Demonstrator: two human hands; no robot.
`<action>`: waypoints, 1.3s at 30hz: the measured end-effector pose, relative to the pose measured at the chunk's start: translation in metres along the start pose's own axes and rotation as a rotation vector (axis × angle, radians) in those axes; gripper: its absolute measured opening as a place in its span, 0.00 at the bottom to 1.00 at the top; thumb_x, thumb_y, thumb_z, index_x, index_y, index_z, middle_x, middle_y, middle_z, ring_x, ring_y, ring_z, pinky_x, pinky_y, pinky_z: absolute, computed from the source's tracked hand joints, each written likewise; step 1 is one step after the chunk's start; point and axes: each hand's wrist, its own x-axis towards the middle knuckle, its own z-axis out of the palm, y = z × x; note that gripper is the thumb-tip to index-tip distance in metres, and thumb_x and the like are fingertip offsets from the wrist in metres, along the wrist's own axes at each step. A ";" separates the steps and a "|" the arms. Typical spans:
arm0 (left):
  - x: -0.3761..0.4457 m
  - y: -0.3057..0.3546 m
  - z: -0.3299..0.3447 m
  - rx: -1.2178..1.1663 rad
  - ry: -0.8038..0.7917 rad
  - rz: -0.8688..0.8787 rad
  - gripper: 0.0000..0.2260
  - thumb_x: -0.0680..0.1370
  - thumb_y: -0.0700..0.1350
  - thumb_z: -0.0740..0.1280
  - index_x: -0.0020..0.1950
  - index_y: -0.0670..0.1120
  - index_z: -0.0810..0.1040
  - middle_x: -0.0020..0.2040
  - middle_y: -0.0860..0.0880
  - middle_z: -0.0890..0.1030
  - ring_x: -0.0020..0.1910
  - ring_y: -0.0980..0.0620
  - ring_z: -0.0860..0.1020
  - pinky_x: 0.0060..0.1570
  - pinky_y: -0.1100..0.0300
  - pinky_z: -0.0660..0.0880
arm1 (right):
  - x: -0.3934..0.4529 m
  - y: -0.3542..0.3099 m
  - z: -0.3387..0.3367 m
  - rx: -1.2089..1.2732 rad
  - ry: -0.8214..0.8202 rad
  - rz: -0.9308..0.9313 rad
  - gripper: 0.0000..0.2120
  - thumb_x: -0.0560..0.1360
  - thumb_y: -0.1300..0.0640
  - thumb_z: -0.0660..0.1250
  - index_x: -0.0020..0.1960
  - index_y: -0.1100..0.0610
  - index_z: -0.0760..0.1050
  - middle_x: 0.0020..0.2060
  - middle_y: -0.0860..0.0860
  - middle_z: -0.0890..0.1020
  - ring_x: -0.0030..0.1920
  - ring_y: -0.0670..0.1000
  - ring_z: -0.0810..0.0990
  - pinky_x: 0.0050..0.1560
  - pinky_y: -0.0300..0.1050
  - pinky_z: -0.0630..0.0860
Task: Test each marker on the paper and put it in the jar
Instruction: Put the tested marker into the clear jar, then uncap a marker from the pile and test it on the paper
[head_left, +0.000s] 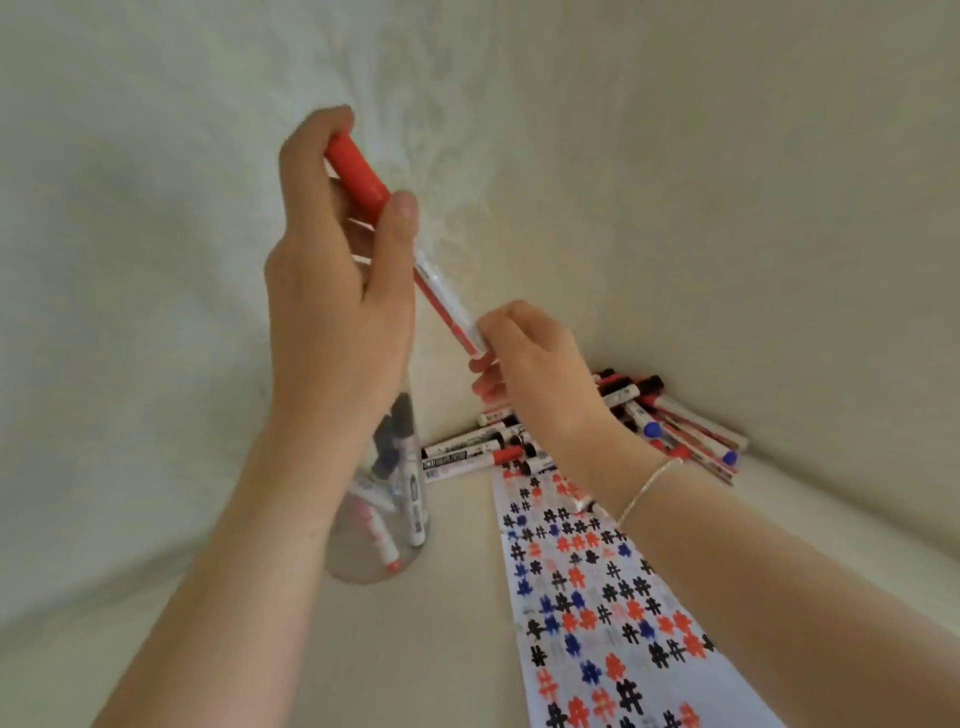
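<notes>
While both hands are raised in front of the pale wall, the head camera shows the left hand (332, 291) with its fingers and thumb curled round the red cap (357, 174) of a white marker with a red stripe (445, 296). The right hand (535, 364) pinches the lower end of the same marker barrel between its fingertips, so the marker runs diagonally from the upper left down to the right, held in the air by both hands. A thin silver bracelet (647, 488) lies on the right wrist. Below the left wrist stands a clear glass jar (382, 519) on the pale tabletop (415, 649); several markers with dark and red ends are already inside it, leaning on its wall. To the right of the jar a long white paper sheet (597, 597) lies on the table, covered with small black, red and blue hash marks. At the far end of the paper, against the wall, lies a loose pile of white markers with black, red and blue caps (665, 415), partly hidden by the right hand.
</notes>
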 end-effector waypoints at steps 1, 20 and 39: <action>0.005 -0.004 -0.010 0.032 0.066 0.033 0.16 0.81 0.43 0.59 0.68 0.45 0.64 0.41 0.55 0.75 0.40 0.55 0.79 0.43 0.57 0.78 | 0.010 0.009 0.002 -0.264 -0.034 -0.023 0.08 0.77 0.62 0.57 0.50 0.60 0.74 0.41 0.54 0.78 0.40 0.54 0.77 0.43 0.48 0.75; 0.018 -0.061 -0.040 0.619 -0.589 -0.320 0.06 0.74 0.47 0.70 0.46 0.55 0.73 0.43 0.54 0.80 0.39 0.53 0.79 0.42 0.56 0.76 | 0.036 0.096 0.037 -1.428 -0.510 -0.297 0.14 0.76 0.63 0.60 0.61 0.59 0.72 0.58 0.56 0.74 0.58 0.58 0.74 0.54 0.49 0.71; -0.005 -0.013 0.002 0.442 -0.778 -0.258 0.21 0.76 0.63 0.61 0.61 0.51 0.74 0.52 0.55 0.81 0.48 0.58 0.80 0.51 0.60 0.77 | 0.025 0.011 -0.015 0.504 0.074 0.133 0.03 0.74 0.67 0.63 0.45 0.62 0.70 0.35 0.56 0.76 0.34 0.50 0.79 0.37 0.42 0.78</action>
